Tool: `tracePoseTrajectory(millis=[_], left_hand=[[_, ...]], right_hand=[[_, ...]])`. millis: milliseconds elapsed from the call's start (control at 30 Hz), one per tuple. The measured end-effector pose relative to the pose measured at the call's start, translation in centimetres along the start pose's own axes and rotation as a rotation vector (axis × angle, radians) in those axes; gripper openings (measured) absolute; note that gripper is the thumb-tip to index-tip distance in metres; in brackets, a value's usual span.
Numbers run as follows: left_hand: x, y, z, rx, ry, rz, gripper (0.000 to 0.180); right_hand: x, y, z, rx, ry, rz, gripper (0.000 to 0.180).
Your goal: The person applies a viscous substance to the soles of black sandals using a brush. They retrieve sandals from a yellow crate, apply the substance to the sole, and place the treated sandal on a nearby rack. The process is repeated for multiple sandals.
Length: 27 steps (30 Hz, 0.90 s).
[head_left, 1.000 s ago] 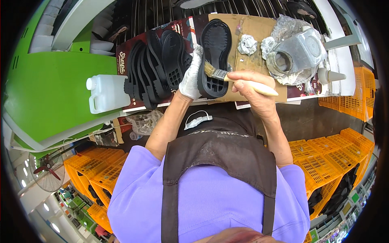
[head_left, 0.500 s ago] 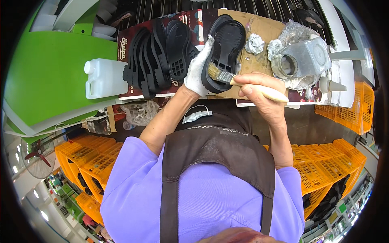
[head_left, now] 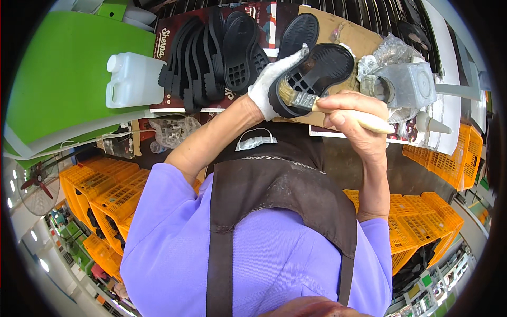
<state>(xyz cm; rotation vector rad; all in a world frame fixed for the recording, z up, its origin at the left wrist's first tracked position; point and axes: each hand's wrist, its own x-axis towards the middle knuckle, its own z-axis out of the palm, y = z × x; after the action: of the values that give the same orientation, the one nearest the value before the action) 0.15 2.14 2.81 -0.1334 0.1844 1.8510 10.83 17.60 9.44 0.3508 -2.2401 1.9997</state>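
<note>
My left hand point(head_left: 265, 87), in a white glove, grips the heel end of a black shoe sole point(head_left: 334, 64). The sole's toe points up to the right, with its hollow inner side facing up. My right hand point(head_left: 358, 112) is bare and closed around the pale handle of a paintbrush point(head_left: 303, 99). The bristles meet the sole's heel area, beside its grid of square recesses. Behind the held sole lies another black sole point(head_left: 299, 33), partly covered by it and my gloved thumb. More soles point(head_left: 240, 50) stand to the left, several of them on edge in a row.
A clear plastic container point(head_left: 409, 84) with a round open mouth rests on crumpled plastic at right, near a white nozzle bottle point(head_left: 433, 123). At left stands a white jug point(head_left: 136, 79). Cardboard point(head_left: 364, 39) covers the bench. Orange crates point(head_left: 422, 211) flank me.
The held sole has swung its toe to the right, uncovering another sole behind it. My right hand and the brush have shifted slightly right, with the bristles still at the heel.
</note>
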Motion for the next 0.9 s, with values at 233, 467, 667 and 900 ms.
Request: tracePoseTrajectory(millis=[233, 467, 667, 900], left_hand=[[-0.6, 0.6, -0.2, -0.053, 0.023, -0.159, 0.034], [-1.1, 0.9, -1.1, -0.007, -0.030, -0.274, 0.032], [-1.2, 0.8, -1.7, 0.276, 0.124, -0.329, 0.033], [-1.3, 0.8, -2.5, 0.375, 0.038, -0.396, 0.018]], right_hand=[[1.0, 1.2, -0.6, 0.008, -0.085, -0.083, 0.028], [2.0, 1.5, -1.6, 0.034, -0.258, -0.045, 0.025], [3.1, 1.4, -2.2, 0.087, -0.425, 0.032, 0.021], [4.0, 2.1, -2.9, 0.180, -0.593, 0.091, 0.021]])
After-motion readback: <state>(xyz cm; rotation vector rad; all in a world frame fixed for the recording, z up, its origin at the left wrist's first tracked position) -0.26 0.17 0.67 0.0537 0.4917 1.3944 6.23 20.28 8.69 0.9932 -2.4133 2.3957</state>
